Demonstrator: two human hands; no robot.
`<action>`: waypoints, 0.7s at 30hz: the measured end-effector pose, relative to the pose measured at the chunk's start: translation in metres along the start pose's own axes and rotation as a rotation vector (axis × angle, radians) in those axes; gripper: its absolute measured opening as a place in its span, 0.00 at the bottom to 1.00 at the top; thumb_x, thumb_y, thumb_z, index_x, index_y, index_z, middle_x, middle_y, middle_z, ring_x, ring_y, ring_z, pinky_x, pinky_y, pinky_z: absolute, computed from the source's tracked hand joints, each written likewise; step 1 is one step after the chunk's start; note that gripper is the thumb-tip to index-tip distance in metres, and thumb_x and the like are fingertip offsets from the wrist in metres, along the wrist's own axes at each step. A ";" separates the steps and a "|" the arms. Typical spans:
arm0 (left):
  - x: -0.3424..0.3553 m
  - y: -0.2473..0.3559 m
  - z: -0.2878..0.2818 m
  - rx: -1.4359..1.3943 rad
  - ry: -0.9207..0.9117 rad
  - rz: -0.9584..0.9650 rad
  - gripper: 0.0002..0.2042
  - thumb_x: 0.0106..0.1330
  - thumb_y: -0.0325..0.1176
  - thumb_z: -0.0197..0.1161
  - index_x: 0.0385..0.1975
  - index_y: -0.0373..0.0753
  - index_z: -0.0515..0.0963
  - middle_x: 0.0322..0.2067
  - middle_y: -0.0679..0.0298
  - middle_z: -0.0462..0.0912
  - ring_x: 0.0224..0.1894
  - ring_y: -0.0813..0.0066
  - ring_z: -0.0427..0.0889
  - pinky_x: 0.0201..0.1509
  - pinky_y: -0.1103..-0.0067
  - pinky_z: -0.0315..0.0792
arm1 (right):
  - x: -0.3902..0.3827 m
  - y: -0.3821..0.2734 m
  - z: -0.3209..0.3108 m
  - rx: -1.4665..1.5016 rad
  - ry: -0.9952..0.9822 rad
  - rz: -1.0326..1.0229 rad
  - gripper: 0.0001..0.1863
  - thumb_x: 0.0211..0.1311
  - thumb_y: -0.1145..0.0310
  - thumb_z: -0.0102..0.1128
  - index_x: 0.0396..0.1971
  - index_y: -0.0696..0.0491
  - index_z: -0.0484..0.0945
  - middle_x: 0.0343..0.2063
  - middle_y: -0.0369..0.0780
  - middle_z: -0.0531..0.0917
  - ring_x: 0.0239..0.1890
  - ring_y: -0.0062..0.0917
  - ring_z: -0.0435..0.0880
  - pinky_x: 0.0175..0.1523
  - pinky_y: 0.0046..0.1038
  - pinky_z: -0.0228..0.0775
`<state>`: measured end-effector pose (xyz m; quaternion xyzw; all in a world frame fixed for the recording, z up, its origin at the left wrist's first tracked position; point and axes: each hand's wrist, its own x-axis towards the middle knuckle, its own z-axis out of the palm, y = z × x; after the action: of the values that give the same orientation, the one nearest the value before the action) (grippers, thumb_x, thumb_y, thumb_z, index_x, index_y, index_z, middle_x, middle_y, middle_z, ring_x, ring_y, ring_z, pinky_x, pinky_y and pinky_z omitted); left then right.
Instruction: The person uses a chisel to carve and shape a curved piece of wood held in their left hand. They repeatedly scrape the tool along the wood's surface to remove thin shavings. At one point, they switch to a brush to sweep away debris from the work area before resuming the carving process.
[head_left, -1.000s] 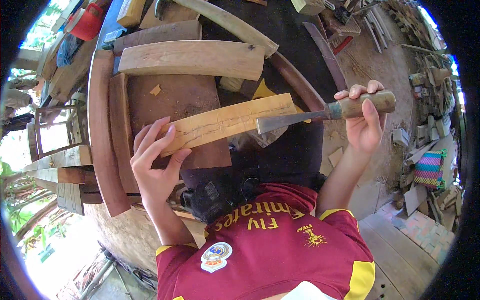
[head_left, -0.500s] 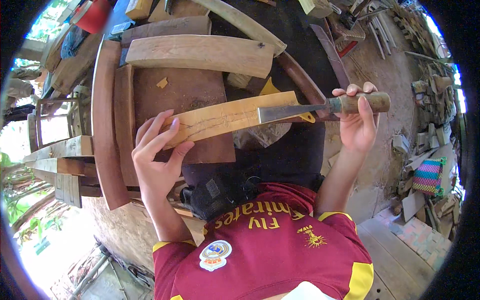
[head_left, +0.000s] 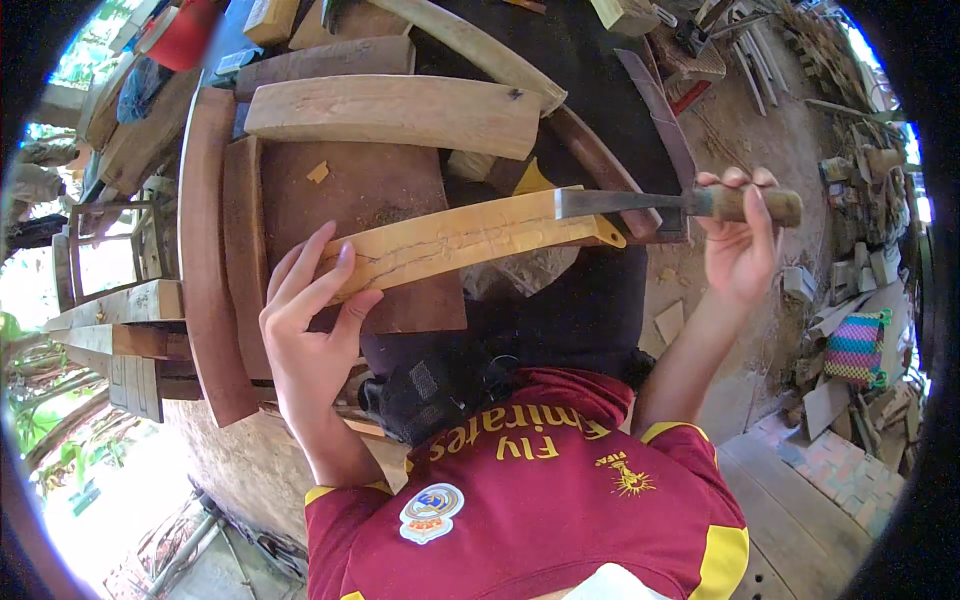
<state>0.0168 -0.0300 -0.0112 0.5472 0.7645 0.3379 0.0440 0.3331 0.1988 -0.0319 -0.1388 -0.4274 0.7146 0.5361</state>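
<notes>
My left hand (head_left: 315, 295) grips the left end of a long, slightly curved yellow wooden piece (head_left: 450, 240), thumb below and fingers above. Dark, crack-like lines run along the face of this wood. In my right hand (head_left: 740, 230) is a chisel (head_left: 625, 204), its round wooden handle wrapped by my fingers. The flat metal blade points left, and its cutting edge lies over the right part of the yellow piece. Whether the edge touches the wood, I cannot tell. Behind and below that right end shows a yellow part with a small hole (head_left: 607, 235).
A brown board (head_left: 350, 195) with a wood chip (head_left: 318, 172) lies under the work. Curved timber pieces (head_left: 395, 112) surround it, with a long upright brown one (head_left: 210, 260) at left. Wood scraps and a colourful woven basket (head_left: 857, 347) stand at right.
My right hand has moved right with the chisel, so the blade's edge has slid toward the right end of the yellow wood. My left hand keeps its hold almost in place.
</notes>
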 end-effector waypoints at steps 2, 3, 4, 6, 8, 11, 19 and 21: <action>0.000 0.002 -0.002 0.028 -0.025 -0.009 0.22 0.41 0.25 0.73 0.42 0.38 0.82 0.51 0.53 0.78 0.52 0.55 0.77 0.54 0.70 0.71 | 0.004 0.010 0.008 0.043 -0.051 0.025 0.09 0.67 0.75 0.46 0.46 0.55 0.64 0.40 0.48 0.76 0.49 0.46 0.78 0.44 0.40 0.82; 0.001 0.003 -0.003 0.027 -0.044 -0.034 0.22 0.43 0.24 0.72 0.43 0.39 0.82 0.52 0.53 0.77 0.53 0.56 0.76 0.56 0.70 0.70 | 0.003 0.008 0.007 0.031 -0.053 0.019 0.09 0.67 0.75 0.46 0.45 0.55 0.64 0.40 0.48 0.76 0.49 0.47 0.78 0.44 0.39 0.83; 0.001 0.004 -0.005 0.028 -0.061 -0.063 0.22 0.44 0.24 0.71 0.44 0.39 0.82 0.53 0.54 0.76 0.55 0.57 0.76 0.58 0.70 0.69 | 0.005 0.006 0.008 0.022 -0.060 0.018 0.09 0.67 0.75 0.46 0.45 0.55 0.64 0.40 0.48 0.76 0.48 0.47 0.78 0.43 0.39 0.83; 0.001 0.005 -0.005 0.015 -0.067 -0.073 0.22 0.44 0.24 0.71 0.44 0.39 0.82 0.53 0.54 0.77 0.55 0.57 0.76 0.58 0.70 0.69 | 0.007 0.001 0.007 0.009 -0.050 0.015 0.09 0.67 0.75 0.47 0.45 0.55 0.64 0.40 0.48 0.76 0.48 0.47 0.78 0.43 0.39 0.83; 0.001 0.004 -0.005 0.024 -0.060 -0.054 0.21 0.43 0.24 0.72 0.43 0.38 0.82 0.52 0.53 0.77 0.53 0.56 0.76 0.56 0.70 0.70 | 0.006 -0.003 0.006 0.001 -0.016 0.012 0.09 0.66 0.75 0.47 0.45 0.55 0.64 0.39 0.48 0.77 0.47 0.47 0.79 0.43 0.39 0.83; 0.002 0.005 -0.004 0.056 -0.042 -0.011 0.21 0.41 0.24 0.72 0.41 0.36 0.82 0.51 0.50 0.77 0.50 0.54 0.78 0.52 0.70 0.72 | 0.005 0.010 0.017 -0.045 0.003 0.000 0.10 0.66 0.76 0.48 0.45 0.55 0.64 0.39 0.48 0.78 0.47 0.47 0.79 0.43 0.38 0.83; 0.002 0.004 -0.004 0.026 -0.034 -0.008 0.20 0.41 0.24 0.72 0.40 0.35 0.82 0.50 0.50 0.78 0.50 0.53 0.78 0.52 0.70 0.72 | 0.004 0.018 0.017 -0.012 -0.036 0.025 0.11 0.66 0.74 0.50 0.46 0.54 0.64 0.41 0.49 0.78 0.47 0.47 0.79 0.48 0.40 0.78; 0.002 0.002 -0.002 0.019 -0.019 -0.003 0.21 0.41 0.24 0.72 0.40 0.36 0.82 0.50 0.50 0.78 0.50 0.54 0.78 0.52 0.71 0.72 | 0.000 0.016 0.013 -0.027 -0.023 0.011 0.12 0.66 0.73 0.50 0.47 0.54 0.64 0.42 0.50 0.78 0.47 0.47 0.79 0.49 0.39 0.77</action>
<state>0.0168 -0.0290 -0.0076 0.5496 0.7681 0.3254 0.0464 0.3139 0.1914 -0.0362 -0.1402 -0.4422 0.7132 0.5255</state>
